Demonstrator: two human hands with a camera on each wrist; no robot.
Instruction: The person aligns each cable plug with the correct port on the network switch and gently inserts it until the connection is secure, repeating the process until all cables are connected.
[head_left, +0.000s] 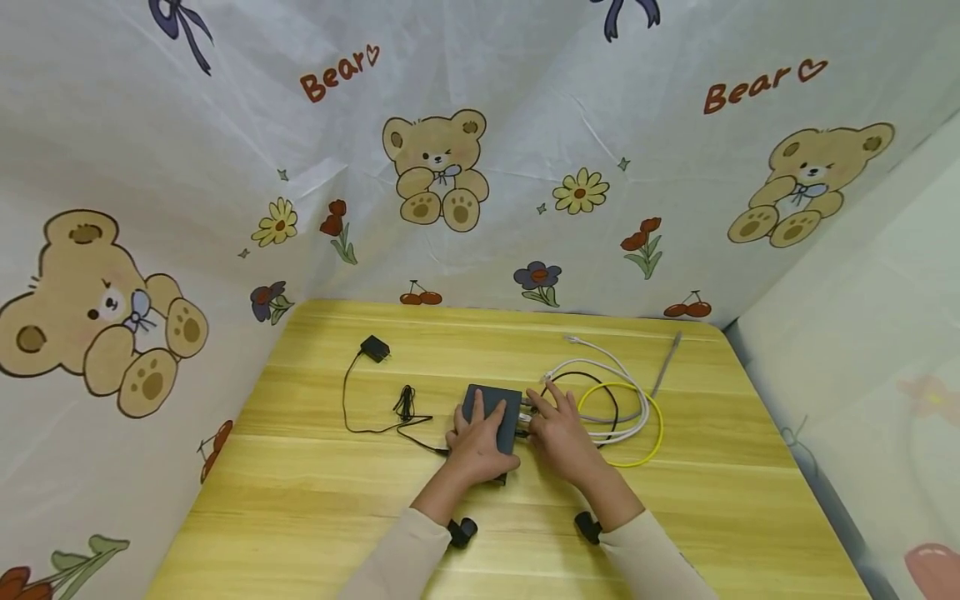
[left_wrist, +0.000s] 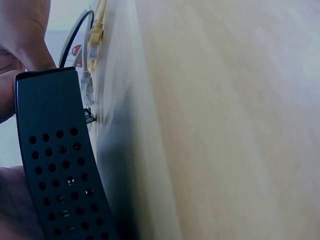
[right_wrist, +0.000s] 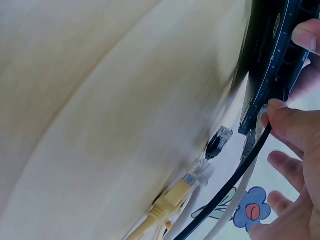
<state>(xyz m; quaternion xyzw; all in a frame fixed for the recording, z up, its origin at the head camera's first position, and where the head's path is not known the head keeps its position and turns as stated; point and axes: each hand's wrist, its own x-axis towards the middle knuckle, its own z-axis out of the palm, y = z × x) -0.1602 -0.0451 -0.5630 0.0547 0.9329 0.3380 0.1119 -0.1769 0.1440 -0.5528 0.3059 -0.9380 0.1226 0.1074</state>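
Observation:
A dark network switch (head_left: pixel 513 400) with numbered ports (right_wrist: pixel 267 75) is held in my left hand (head_left: pixel 477 446), whose fingers spread over its top. The left wrist view shows its perforated side (left_wrist: pixel 62 165) just above the table. My right hand (head_left: pixel 562 437) pinches the end of a black network cable (right_wrist: pixel 235 180) against the port side; the fingertips hide the plug. A grey-white cable (right_wrist: pixel 248 145) runs to a port beside it. Below hang a loose dark-ended plug (right_wrist: pixel 218 143) and a yellow cable's plug (right_wrist: pixel 175 195), apart from the switch.
Coiled white (head_left: pixel 643 408), yellow (head_left: pixel 661 425) and grey (head_left: pixel 666 367) cables lie right of the switch. A black power adapter (head_left: pixel 374 349) lies at the back left, its bundled cord (head_left: pixel 405 404) leading to the switch. A bear-print sheet (head_left: pixel 525 250) hangs behind the wooden table (head_left: pixel 315 500).

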